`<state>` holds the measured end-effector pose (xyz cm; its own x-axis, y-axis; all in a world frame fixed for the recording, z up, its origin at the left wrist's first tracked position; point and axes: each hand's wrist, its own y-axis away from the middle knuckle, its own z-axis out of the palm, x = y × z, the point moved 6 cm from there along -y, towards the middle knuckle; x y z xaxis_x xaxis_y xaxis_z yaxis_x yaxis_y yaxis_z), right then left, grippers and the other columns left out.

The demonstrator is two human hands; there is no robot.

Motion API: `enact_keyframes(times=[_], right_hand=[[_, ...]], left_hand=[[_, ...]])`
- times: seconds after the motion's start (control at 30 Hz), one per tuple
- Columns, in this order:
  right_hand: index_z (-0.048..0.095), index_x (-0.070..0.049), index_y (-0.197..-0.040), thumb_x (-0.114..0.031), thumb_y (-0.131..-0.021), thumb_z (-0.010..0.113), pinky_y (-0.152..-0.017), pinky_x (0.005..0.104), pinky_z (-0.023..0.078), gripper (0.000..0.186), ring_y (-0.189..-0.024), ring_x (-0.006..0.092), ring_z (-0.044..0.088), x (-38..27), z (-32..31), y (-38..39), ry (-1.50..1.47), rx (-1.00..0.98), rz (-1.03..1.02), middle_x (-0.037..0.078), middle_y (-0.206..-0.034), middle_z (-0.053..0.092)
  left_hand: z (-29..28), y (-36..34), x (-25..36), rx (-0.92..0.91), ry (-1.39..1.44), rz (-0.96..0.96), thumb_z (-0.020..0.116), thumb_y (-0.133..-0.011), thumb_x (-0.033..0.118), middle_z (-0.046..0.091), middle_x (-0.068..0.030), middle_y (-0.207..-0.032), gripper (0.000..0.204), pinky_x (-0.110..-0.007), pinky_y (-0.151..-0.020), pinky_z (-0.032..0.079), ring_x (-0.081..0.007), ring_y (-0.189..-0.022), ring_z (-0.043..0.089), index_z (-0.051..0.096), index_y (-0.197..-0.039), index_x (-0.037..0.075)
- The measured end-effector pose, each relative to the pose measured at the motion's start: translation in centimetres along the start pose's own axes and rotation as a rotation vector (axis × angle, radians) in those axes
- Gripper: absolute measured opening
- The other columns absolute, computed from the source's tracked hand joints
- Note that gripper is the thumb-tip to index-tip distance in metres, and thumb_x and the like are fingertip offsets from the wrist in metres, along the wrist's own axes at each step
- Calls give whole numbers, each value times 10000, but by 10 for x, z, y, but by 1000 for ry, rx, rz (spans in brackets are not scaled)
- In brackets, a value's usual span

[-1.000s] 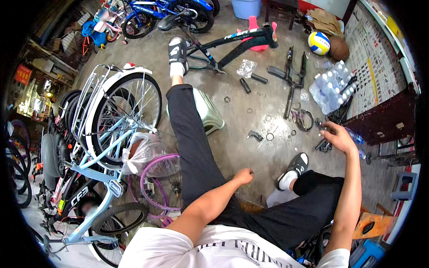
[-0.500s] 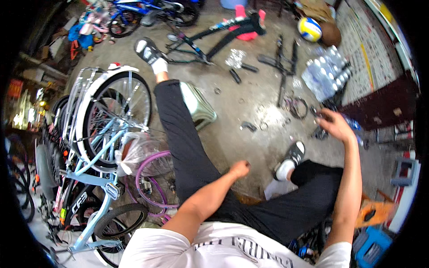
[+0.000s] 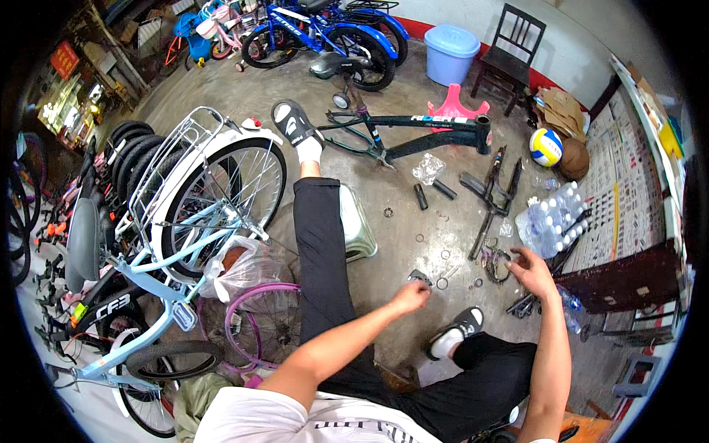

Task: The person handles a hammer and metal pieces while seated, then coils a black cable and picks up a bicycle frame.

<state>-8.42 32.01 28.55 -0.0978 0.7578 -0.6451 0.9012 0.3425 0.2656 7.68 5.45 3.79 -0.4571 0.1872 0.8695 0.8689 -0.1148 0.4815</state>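
My left hand [image 3: 411, 297] is over the concrete floor in front of me with its fingers curled in. Whether it holds anything small cannot be made out. Just beyond its fingertips is a small dark part [image 3: 419, 277], with thin metal rings [image 3: 442, 283] lying beside it. On the right, my right hand [image 3: 533, 273] has its fingers apart and nothing visible in it. It hovers next to a dark ring-shaped bicycle part [image 3: 496, 266]. Farther off lie a black bicycle fork [image 3: 491, 199] and a dark bicycle frame [image 3: 436, 136].
An upturned light-blue bicycle [image 3: 173, 288] and a purple wheel rim [image 3: 236, 317] crowd my left. A pale green stool [image 3: 360, 229] stands beside my outstretched leg. Wrapped water bottles [image 3: 554, 218] are on the right. Behind stand a blue bucket [image 3: 450, 55], a chair [image 3: 509, 55] and blue bicycles [image 3: 317, 40].
The view has tilted up, showing more of the room's far side. My left hand has reached forward to the small dark part, and my right hand has come nearer the ring-shaped part.
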Motion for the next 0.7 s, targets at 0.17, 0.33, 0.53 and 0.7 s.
enact_keyframes(times=[0.17,0.33,0.53,0.7], right_hand=[[540,-27,-1411,-326,-819,812,-1053,436,480,717,-1253,365,607,-42,-28,-113,107,203,-224,221,-1327,630],[414,-10,-1514,-479,-712,878,-1134,441,425,1039,-1380,397,503,-97,-32,-256,201,497,-251,255,-1469,525],[533,-13,-1398,-399,-723,932,-987,336,500,874,-1150,228,635,-71,-30,-365,-262,458,-188,146,-1294,661],[750,-57,-1051,-402,-720,928,-876,326,536,510,-953,159,704,-97,-14,-341,-219,331,-177,54,-1010,776]], left_hand=[[-95,-18,65,124,-111,22,584,-1005,221,756,-123,-1060,332,-360,-785,572,-186,-838,720,667,-1229,-10],[-135,-4,58,250,197,-81,543,-1049,184,739,-112,-1121,290,-337,-820,558,-184,-928,703,655,-1234,-9],[-111,12,74,249,335,-176,513,-1070,168,726,-105,-1129,253,-325,-836,542,-181,-937,690,636,-1218,3],[-90,30,56,223,241,-257,522,-1064,180,728,-117,-1141,293,-331,-837,545,-186,-954,693,644,-1257,-4]])
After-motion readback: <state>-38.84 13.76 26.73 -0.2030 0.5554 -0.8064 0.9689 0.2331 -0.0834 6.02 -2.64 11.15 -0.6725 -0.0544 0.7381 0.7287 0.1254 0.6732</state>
